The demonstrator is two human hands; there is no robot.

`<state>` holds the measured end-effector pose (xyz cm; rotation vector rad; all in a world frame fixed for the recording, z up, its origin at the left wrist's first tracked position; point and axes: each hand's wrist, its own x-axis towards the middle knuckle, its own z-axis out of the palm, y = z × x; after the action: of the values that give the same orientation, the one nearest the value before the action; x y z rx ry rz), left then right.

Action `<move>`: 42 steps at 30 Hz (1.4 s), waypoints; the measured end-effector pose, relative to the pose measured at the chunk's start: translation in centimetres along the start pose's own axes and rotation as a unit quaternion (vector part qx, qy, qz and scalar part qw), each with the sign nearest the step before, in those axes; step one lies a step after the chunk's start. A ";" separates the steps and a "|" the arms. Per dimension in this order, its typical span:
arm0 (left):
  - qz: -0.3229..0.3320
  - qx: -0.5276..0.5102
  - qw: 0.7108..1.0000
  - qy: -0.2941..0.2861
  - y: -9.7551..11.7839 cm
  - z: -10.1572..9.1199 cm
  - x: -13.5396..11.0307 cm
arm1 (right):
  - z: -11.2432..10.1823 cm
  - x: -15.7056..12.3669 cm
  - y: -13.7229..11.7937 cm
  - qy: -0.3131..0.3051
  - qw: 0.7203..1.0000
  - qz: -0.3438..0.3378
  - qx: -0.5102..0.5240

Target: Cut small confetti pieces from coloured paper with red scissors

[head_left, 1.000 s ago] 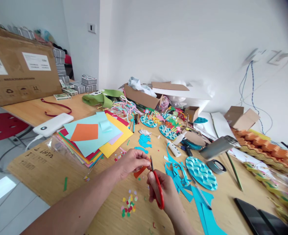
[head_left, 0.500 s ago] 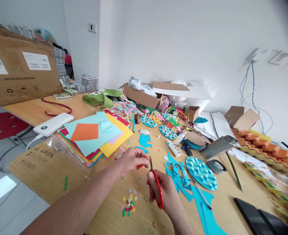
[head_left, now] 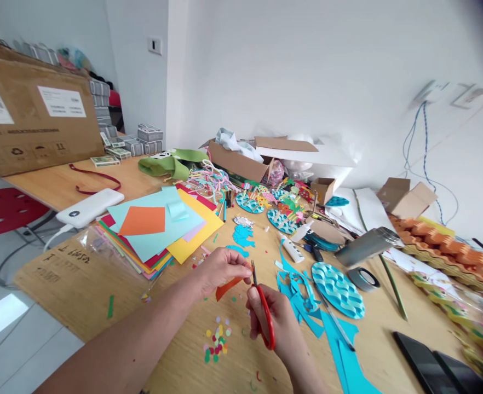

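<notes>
My left hand [head_left: 225, 268] pinches a small piece of orange paper [head_left: 228, 287], part of which sticks out below the fingers. Red-handled scissors [head_left: 268, 323] are gripped in my right hand [head_left: 276, 314]. Their dark blades point up and meet the paper's edge at my left fingertips; whether the blades are apart is too small to tell. Below the hands, several coloured paper dots [head_left: 217, 342] lie on the wooden table [head_left: 176, 350]. Blue paper scraps [head_left: 301, 298] lie to the right of my right hand.
A stack of coloured paper [head_left: 151, 246] with an orange sheet [head_left: 143, 220] on top is at the left, by a white power bank [head_left: 89, 209]. To the right are a wavy blue paper disc [head_left: 338, 290], a tape roll [head_left: 363, 278], a metal flask [head_left: 367, 245] and phones [head_left: 434, 361].
More of the orange paper now shows below my left fingers, reaching further left. Both hands and the scissors have stayed almost in place.
</notes>
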<state>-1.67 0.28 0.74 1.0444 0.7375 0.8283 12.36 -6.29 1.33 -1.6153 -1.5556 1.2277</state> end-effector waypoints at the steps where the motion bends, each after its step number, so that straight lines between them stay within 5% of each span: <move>1: 0.000 -0.003 1.000 -0.001 0.0 0.0 0.0 | 0.0 0.0 0.0 0.001 1.000 -0.001 0.000; 17: -0.007 0.110 0.994 0.009 -0.2 -1.1 0.1 | 0.0 -0.1 0.3 -0.019 0.999 0.018 0.023; 42: -0.018 0.108 0.994 -0.006 0.0 -1.6 0.1 | -0.4 -0.5 -0.1 -0.057 0.998 -0.001 -0.007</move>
<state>-2.91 1.05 0.19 1.2246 0.8477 0.7212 12.69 -6.67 1.71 -1.5756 -1.6374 1.3323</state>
